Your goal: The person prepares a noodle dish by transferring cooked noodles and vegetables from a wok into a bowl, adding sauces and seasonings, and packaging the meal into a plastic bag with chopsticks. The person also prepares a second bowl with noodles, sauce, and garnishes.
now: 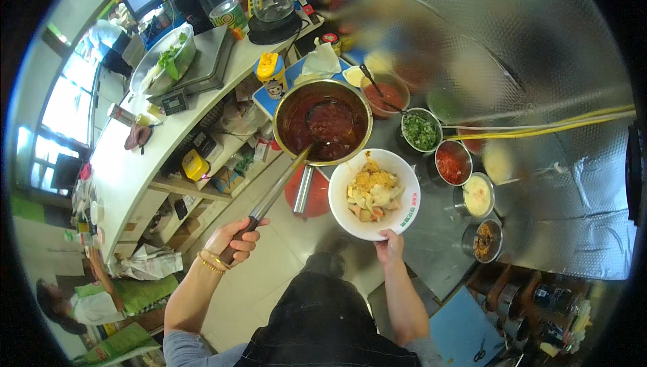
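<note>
My left hand [237,243] is closed around the dark handle of a long metal ladle [275,190], whose bowl end sits in dark red sauce. The sauce fills part of a steel saucepan [278,134] with its handle towards me. My right hand [390,248] grips the near rim of a white bowl [339,210], thumb on the rim. Pieces of food [371,192] lie in the bowl, pale chunks with a yellowish-brown topping. The bowl is just right of the saucepan, close to its rim.
Right of the bowl are containers of chopped greens [420,129], red chopped topping [453,162], pale yellow paste [476,195] and brown bits [488,239]. A tub of red sauce [399,89] stands behind. Yellow cables [536,124] cross at right. A white counter [121,165] runs left; a person [96,301] is beyond.
</note>
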### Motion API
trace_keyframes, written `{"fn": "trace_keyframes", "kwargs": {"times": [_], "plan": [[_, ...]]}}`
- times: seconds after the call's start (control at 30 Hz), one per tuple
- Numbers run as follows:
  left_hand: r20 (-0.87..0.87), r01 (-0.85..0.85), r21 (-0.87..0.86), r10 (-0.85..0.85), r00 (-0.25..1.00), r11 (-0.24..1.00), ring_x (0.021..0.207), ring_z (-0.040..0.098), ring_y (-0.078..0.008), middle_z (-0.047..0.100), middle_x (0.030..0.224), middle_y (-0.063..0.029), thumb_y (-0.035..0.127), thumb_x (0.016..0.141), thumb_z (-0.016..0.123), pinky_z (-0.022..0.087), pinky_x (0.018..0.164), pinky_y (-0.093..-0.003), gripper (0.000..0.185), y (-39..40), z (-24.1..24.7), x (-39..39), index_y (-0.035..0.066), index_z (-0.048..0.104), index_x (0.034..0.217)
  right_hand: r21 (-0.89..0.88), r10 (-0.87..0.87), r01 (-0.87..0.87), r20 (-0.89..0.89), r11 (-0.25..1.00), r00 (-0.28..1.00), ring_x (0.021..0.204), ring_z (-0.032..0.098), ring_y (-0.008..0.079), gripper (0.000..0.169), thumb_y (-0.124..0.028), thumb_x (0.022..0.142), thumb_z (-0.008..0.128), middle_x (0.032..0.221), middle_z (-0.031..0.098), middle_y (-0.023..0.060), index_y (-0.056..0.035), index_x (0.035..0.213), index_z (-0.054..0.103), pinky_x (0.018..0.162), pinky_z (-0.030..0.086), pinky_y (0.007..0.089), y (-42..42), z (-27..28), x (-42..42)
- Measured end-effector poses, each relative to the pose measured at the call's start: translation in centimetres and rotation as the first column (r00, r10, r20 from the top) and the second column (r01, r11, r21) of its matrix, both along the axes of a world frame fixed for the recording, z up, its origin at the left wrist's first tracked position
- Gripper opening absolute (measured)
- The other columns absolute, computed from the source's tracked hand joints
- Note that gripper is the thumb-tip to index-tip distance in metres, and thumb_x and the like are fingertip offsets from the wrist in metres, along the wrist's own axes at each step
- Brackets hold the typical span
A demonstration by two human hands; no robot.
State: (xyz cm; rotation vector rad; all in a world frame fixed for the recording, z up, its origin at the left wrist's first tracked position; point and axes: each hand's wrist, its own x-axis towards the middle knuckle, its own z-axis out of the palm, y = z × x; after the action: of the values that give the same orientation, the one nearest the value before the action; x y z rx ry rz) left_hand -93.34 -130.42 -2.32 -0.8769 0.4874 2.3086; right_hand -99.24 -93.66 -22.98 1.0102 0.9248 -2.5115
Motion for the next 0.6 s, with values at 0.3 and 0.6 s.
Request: {"fn": "trace_keyframes", "kwargs": {"times": [0.3, 0.6], "plan": [[-0.061, 0.019, 0.100, -0.012, 0.998, 0.995, 0.048, 0.035, -0.0016, 0.041, 0.074, 0.0015, 0.029, 0.098, 0.043, 0.028, 0.038, -0.0185, 0.048, 2.5, 5.1, 5.4, 0.003, 0.033, 0.138, 0.031, -0.023, 0.022, 0.047, 0.999, 0.999, 0.088, 0.061, 0.0264, 0.056, 0.008, 0.068, 0.052, 0.106, 0.055, 0.0120, -0.0052, 0.121, 0.044, 0.066, 0.055, 0.0366, 0.5, -0.2, 0.3], [0.000, 0.099, 0.152, -0.100, 0.995, 0.983, 0.046, 0.035, -0.0016, 0.042, 0.072, 0.0010, 0.028, 0.096, 0.046, 0.027, 0.036, -0.0178, 0.049, 6.9, 4.2, 11.8, 0.002, 0.034, 0.137, -0.037, -0.060, 0.056, -0.104, 0.998, 0.993, 0.099, 0.060, 0.0303, 0.063, 0.010, 0.068, 0.052, 0.115, 0.054, 0.0140, -0.0051, 0.127, 0.039, 0.080, 0.055, 0.0431, 2.6, -1.4, 2.3]]}}
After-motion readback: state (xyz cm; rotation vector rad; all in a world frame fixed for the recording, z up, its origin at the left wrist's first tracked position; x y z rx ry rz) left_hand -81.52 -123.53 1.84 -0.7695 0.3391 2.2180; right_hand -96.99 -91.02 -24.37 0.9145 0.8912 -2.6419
